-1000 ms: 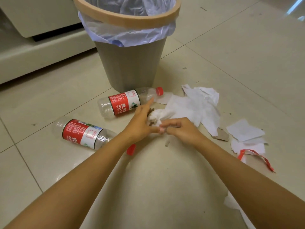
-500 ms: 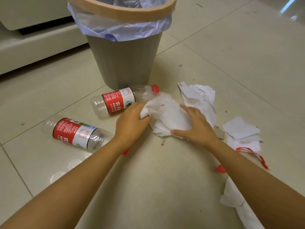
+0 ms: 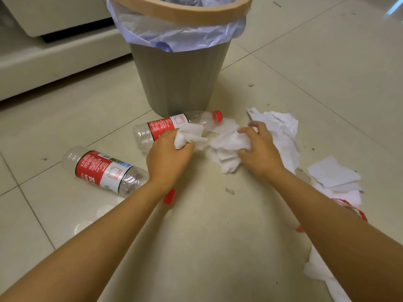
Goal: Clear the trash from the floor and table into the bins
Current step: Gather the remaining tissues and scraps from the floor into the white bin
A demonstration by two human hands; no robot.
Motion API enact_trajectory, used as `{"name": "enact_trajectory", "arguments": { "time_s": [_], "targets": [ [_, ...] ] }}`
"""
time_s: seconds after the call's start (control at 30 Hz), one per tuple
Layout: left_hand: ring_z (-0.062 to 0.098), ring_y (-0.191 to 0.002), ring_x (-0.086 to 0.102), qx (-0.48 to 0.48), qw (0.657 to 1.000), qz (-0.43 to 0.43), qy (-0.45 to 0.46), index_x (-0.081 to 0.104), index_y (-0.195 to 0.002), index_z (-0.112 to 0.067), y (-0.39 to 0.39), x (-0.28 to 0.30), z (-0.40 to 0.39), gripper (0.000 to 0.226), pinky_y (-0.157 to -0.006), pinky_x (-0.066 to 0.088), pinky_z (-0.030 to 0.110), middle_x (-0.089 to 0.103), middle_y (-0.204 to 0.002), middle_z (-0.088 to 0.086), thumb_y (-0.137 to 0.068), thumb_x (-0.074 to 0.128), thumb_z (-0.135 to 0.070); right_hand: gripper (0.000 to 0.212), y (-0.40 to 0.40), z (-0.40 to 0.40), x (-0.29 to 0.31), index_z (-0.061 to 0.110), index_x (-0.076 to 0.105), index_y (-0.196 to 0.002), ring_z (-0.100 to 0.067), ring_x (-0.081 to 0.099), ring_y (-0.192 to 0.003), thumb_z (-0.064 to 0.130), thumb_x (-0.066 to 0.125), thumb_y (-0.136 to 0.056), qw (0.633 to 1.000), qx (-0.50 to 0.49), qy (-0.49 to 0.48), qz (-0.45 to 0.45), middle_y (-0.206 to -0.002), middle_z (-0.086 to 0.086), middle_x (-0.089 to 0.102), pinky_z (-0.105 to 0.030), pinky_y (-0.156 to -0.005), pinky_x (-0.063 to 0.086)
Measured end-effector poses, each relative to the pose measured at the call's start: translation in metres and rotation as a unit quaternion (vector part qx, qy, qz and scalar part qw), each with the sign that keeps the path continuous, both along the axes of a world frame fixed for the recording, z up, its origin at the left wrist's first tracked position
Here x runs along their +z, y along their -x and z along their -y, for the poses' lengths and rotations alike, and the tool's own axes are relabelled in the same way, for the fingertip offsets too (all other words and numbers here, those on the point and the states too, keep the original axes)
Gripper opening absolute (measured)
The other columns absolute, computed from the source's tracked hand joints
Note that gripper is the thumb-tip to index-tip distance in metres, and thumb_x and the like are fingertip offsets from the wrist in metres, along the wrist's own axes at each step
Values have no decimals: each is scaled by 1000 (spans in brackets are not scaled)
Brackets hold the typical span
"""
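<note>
A grey bin [image 3: 178,73] with a tan rim and a clear bag stands on the tiled floor just ahead. My left hand [image 3: 168,158] is closed around a white tissue [image 3: 189,136]. My right hand [image 3: 259,149] clutches a crumpled wad of white tissue [image 3: 226,149] resting on the floor. Two empty plastic bottles with red labels lie on their sides: one [image 3: 165,125] at the foot of the bin behind my left hand, the other [image 3: 104,171] to the left of my left wrist.
More torn white paper [image 3: 281,127] lies beyond my right hand, and further scraps [image 3: 333,173] with a red strip [image 3: 353,208] sit right of my right forearm. White tissue [image 3: 322,277] lies at lower right. A red cap [image 3: 169,196] shows under my left wrist. A pale cabinet base [image 3: 54,55] runs along the left.
Both hands have bunched the spread tissue into separate handfuls; my left hand has closed on one piece and my right has curled its fingers into the wad. The view has shifted slightly left.
</note>
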State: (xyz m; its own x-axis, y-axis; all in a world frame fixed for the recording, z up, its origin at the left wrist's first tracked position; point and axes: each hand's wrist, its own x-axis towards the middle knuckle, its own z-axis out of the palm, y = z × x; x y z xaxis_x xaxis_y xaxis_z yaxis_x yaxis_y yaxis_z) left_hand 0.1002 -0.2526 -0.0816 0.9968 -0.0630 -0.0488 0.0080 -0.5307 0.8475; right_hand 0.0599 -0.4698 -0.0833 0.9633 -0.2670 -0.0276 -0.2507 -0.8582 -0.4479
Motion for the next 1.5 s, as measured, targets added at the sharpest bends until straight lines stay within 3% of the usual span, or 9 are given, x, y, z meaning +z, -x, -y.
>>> {"name": "enact_trajectory", "arguments": {
  "time_s": [0.1, 0.2, 0.37, 0.57, 0.77, 0.87, 1.07, 1.3, 1.5],
  "targets": [
    [17, -86, 62, -7, 1000, -8, 9, 66, -97, -30, 0, 2, -3, 33, -75, 54, 42, 67, -91, -11, -70, 48, -35, 84, -18, -15, 2, 32, 14, -150, -26, 22, -141, 12, 60, -83, 991, 69, -4, -111, -160, 10, -2, -36, -96, 43],
    [16, -86, 63, -6, 1000, -13, 18, 67, -99, -32, 0, 6, -8, 34, -75, 54, 41, 68, -92, -12, -70, 48, -35, 90, -29, -28, 1, 33, -3, -151, -30, 20, -142, 10, 55, -87, 974, 99, 46, -198, -161, 9, -5, -44, -105, 37],
    [15, -88, 63, -15, 999, -13, 27, 68, -102, -30, -1, 13, -16, 38, -77, 55, 40, 69, -95, -12, -70, 47, -35, 77, -40, -29, 7, 22, 19, -149, -30, 37, -132, 14, 60, -84, 963, 78, 77, -245, -150, -4, 30, -42, -101, 41],
    [16, -92, 62, -18, 999, -4, 42, 64, -103, -42, 0, 26, -28, 29, -82, 55, 40, 62, -89, -19, -77, 51, -37, 21, -14, -30, 11, 21, 55, -102, -23, 62, -89, 26, 58, -82, 969, 40, 94, -223, -100, 0, 65, -37, -78, 53],
    [17, -89, 64, -30, 998, 9, 48, 69, -96, -24, 5, 46, -50, 18, -75, 54, 33, 70, -93, -6, -83, 58, -27, 18, 7, -54, 36, 31, 61, -87, -14, 68, -73, 38, 56, -72, 987, 9, -113, -110, -73, 5, 69, -45, -71, 58],
    [14, -85, 65, -26, 997, 4, 76, 69, -93, -26, 14, 62, -68, 19, -73, 54, 36, 70, -87, -8, -77, 59, -28, 32, 15, -79, 60, 32, 61, -97, -15, 68, -83, 34, 58, -65, 982, 19, -174, -66, -85, 5, 70, -46, -76, 57],
    [6, -81, 63, -8, 997, 25, 72, 61, -102, -28, 36, 101, -122, 25, -66, 53, 25, 65, -89, -14, -80, 71, -19, 42, 32, -136, 116, 39, 58, -111, -12, 61, -95, 27, 69, -72, 974, 55, -219, 35, -96, 15, 64, -43, -85, 53],
    [5, -79, 62, 3, 994, 108, 33, 60, -105, -27, 62, 179, -205, 25, -66, 55, 28, 65, -90, -12, -82, 71, -24, 31, 43, -210, 182, 27, 65, -110, -6, 29, -95, 30, 70, -80, 982, 101, -109, 115, -86, 16, 35, -38, -102, 30],
    [13, -76, 61, 120, 972, 194, -53, 59, -94, -27, 90, 239, -294, 16, -66, 55, 43, 63, -80, -9, -83, 68, -33, 26, 44, -297, 224, 25, 66, -107, -17, 53, -96, 25, 72, -81, 943, 197, -206, 171, -85, 26, 48, -51, -91, 47]
  ]
}}
